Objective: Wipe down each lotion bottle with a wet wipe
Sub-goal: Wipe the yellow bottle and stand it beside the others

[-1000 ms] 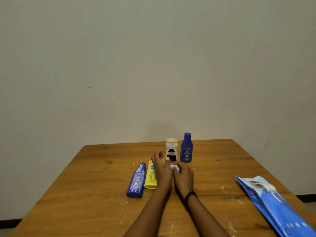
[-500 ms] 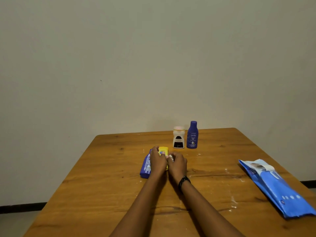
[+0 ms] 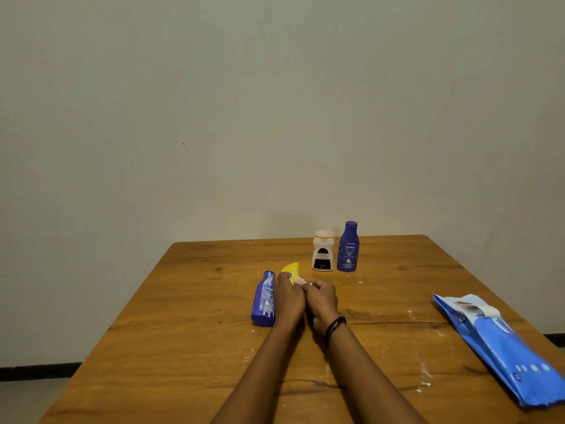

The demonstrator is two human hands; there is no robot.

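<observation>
A yellow lotion bottle [image 3: 291, 268] sticks out from under my left hand [image 3: 290, 299], which grips it, its far end tilted up off the wooden table [image 3: 189, 316]. Close beside it, my right hand [image 3: 322, 298] pinches a small white wet wipe [image 3: 301, 282] against the bottle. Left of my hands a blue lotion bottle [image 3: 264, 299] lies on its side. Farther back, a white bottle with a dark label [image 3: 322, 252] and a second blue bottle [image 3: 348, 247] stand upright side by side.
A blue pack of wet wipes [image 3: 501, 347] lies flat near the table's right edge. A plain wall stands right behind the table's far edge. White specks dot the tabletop near my forearms.
My left hand has closed round the yellow bottle and raised its far end off the table. My right hand stays beside it with the wipe. The other bottles have not moved.
</observation>
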